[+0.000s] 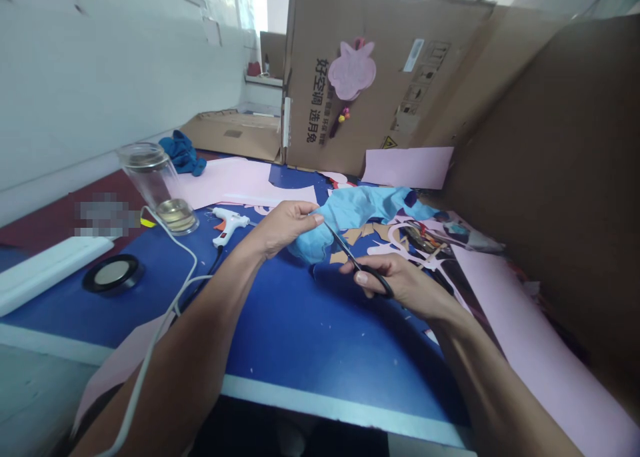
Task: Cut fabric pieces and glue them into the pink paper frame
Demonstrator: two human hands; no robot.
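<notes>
Sky-blue cloth point(345, 217), black scissors point(375, 277)

We see a white painted wall point(100, 64) running back to a bright window point(253, 4) above a small white shelf point(257, 80), while tall brown corrugated cardboard sheets point(385, 77) stand upright behind the long blue-topped table point(320, 337).

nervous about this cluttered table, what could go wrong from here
The scissors in the right hand have their tips close to the fingertips of the left hand pinching the blue sheet, so a slip could nick them. The white cable beside the left forearm could snag and tip the glass tumbler towards the glue gun.
</notes>
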